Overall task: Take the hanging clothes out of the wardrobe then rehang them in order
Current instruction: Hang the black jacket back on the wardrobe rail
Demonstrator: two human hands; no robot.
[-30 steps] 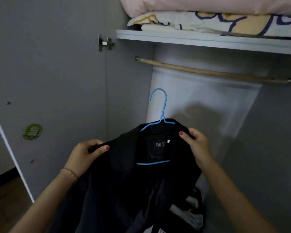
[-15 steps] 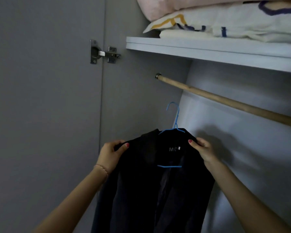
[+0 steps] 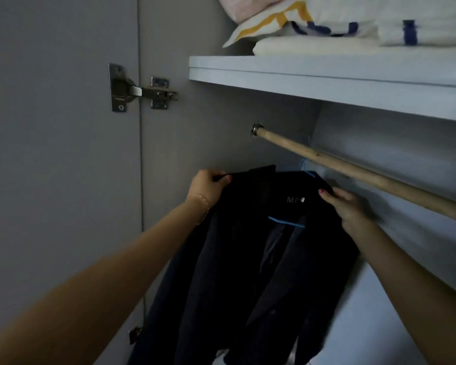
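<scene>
Head view: dark jacket (image 3: 261,259) on a blue hanger (image 3: 287,222), held up inside the wardrobe just below the wooden rail (image 3: 353,169), near its left end. Left hand (image 3: 208,187) pinching the left shoulder, fingers curled over the cloth; right hand (image 3: 345,206) gripping the right shoulder, thumb on top. Hook barely showing behind the rail; impossible to tell whether on it yet. Probably soft, limp cloth of middling weight, front hanging loose below. Thin hanger, likely stiff but springy, apt to tip. Best taken at both shoulders over the hanger's arms, or at the hook's neck, not by the lapels. Folded bedding (image 3: 313,25) on the shelf (image 3: 327,75) above.
</scene>
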